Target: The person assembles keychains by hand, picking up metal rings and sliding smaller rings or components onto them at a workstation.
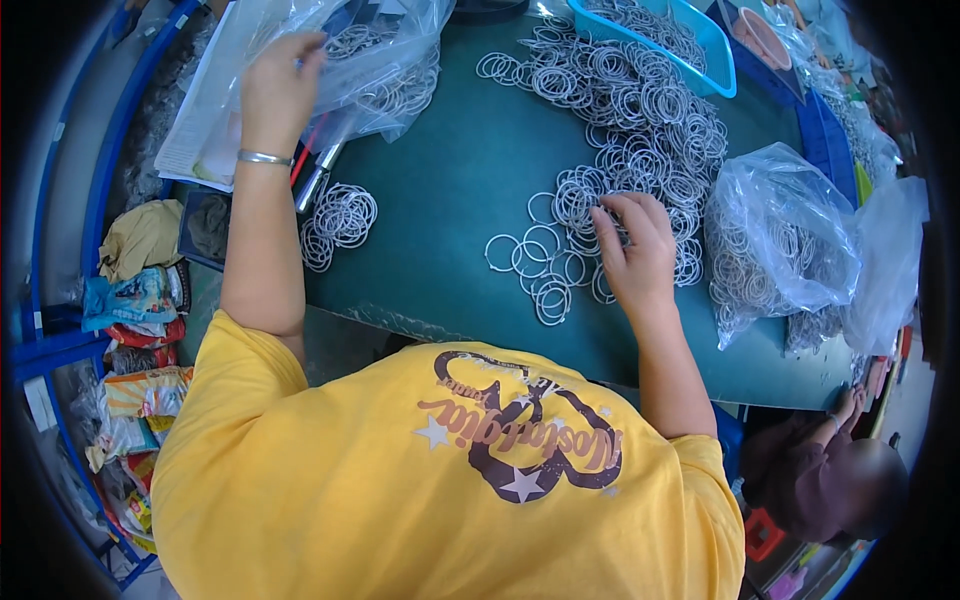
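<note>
- A heap [655, 125] of thin pale-grey rings lay on the green table [440, 210] and served as the landmark.
- The right hand [640, 250] was at the near end of the heap, palm down, its fingers bent and its thumb to the left, the tips at the rings.
- Loose rings [535, 255] lay flat just left of that end of the heap, some overlapping.
- The left hand [282, 85] was well to the left of the heap, raised beside a clear bag [425, 20] with more rings in it; a bangle [265, 158] circled its wrist.
- With the fingertips partly hidden or blurred, one could not tell whether either hand was clamped on anything.
- A small pile [345, 215] of rings lay left of the heap, well apart from it, and near it were a red pen [300, 168] and a silver tube [313, 185].
- Papers [200, 125] lay farther left of the heap.
- A blue tray [718, 60], also holding rings, stood at the far end of the heap.
- A second bag [790, 175] of rings sat just right of the heap.
- A co-worker [810, 480] was nearer and farther right than the heap.
</note>
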